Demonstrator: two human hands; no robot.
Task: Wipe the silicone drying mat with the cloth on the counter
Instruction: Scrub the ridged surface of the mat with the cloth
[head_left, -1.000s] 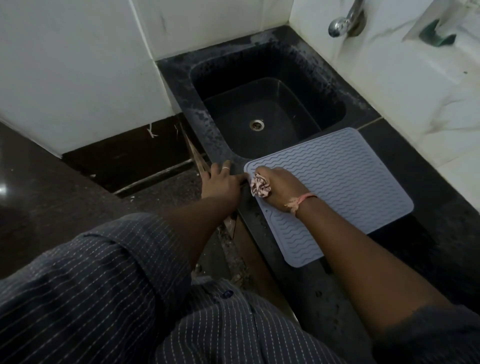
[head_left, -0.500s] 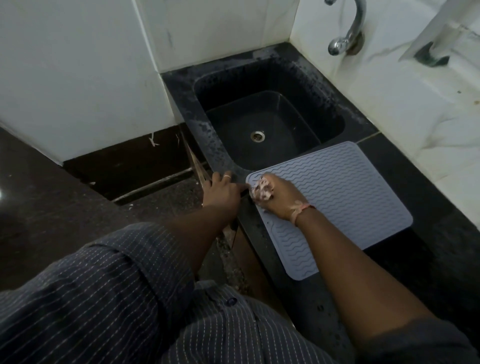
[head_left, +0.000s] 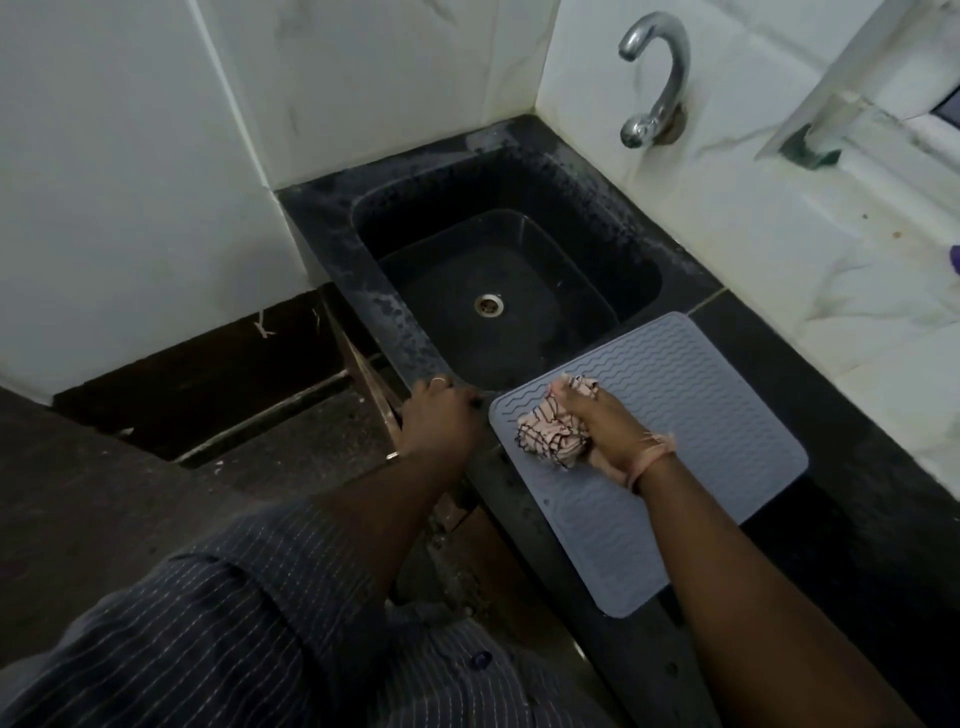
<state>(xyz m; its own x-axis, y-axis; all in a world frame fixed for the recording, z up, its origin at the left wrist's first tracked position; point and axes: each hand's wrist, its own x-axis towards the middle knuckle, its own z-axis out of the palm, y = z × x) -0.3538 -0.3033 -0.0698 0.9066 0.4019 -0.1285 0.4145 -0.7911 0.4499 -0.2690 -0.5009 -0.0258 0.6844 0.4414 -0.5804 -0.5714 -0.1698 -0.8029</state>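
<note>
A grey silicone drying mat (head_left: 691, 415) with a wavy ribbed surface lies on the black counter (head_left: 857, 519), just right of the sink. My right hand (head_left: 605, 426) grips a crumpled pink checked cloth (head_left: 550, 434) and presses it onto the mat's near-left part. My left hand (head_left: 441, 410) rests on the counter's front edge beside the mat's left corner, fingers curled over the edge; a ring shows on one finger.
A black sink (head_left: 498, 291) with a metal drain sits behind the mat. A chrome tap (head_left: 654, 78) sticks out of the white tiled wall. The dark floor (head_left: 104, 519) lies to the left, below the counter. A window frame (head_left: 852, 104) is at the top right.
My right hand has slid the cloth from the mat's far-left corner a little toward me and to the right. The camera has tilted upward, bringing the tap into view. My left hand stays put.
</note>
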